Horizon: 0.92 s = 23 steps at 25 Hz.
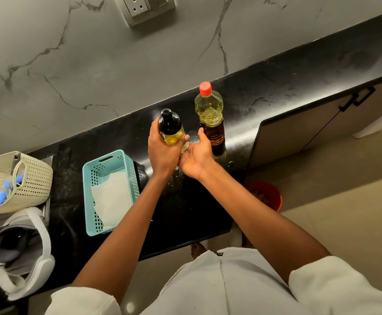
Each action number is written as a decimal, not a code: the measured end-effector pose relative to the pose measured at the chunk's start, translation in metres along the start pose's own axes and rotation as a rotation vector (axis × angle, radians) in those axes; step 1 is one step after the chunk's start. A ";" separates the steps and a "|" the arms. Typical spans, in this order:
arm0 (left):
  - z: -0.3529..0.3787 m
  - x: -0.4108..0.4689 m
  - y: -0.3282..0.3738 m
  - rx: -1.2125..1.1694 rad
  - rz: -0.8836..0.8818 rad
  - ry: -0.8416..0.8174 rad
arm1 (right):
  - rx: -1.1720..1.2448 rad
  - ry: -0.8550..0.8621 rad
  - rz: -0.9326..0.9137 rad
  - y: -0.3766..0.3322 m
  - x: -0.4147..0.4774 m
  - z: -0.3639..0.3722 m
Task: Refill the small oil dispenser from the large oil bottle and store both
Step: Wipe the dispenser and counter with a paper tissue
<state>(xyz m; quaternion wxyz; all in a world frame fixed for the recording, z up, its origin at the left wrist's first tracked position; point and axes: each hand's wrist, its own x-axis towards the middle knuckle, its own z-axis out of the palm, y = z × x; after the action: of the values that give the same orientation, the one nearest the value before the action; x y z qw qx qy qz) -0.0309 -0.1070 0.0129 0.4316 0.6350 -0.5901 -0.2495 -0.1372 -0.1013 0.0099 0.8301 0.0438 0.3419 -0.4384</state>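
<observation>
Two baskets sit on the black counter (pixel 276 71) — a cream basket (pixel 33 178) at far left, a teal basket (pixel 87 178) holding white paper (pixel 112 196). Next, the left hand (pixel 162 153) grips the single small oil dispenser (pixel 170 126), tilted. The right hand (pixel 198 155) lies palm-up against the left, its fingers hidden and grasp unclear. The one red-capped large oil bottle (pixel 210 114) stands upright just right — a red bucket (pixel 269 196) on the floor below.

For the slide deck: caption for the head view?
Left hand grips the small oil dispenser over the black counter, right hand alongside, capped large oil bottle upright beside them.
</observation>
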 end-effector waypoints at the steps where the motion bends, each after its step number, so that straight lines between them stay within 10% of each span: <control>1: 0.002 -0.002 0.002 0.015 0.001 0.045 | -0.003 -0.003 -0.020 0.000 -0.003 0.003; 13: -0.017 -0.026 -0.013 -0.060 -0.062 -0.172 | -0.717 0.150 -0.195 -0.008 0.007 -0.001; 23: -0.039 -0.054 -0.048 -0.073 -0.152 -0.095 | -0.561 0.259 0.024 0.018 0.035 0.007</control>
<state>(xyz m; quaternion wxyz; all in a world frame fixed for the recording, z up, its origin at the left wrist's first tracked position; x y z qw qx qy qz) 0.0168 -0.0482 -0.0184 0.4058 0.6494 -0.5504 -0.3326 -0.1065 -0.1167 -0.0101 0.7645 -0.1274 0.5518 -0.3080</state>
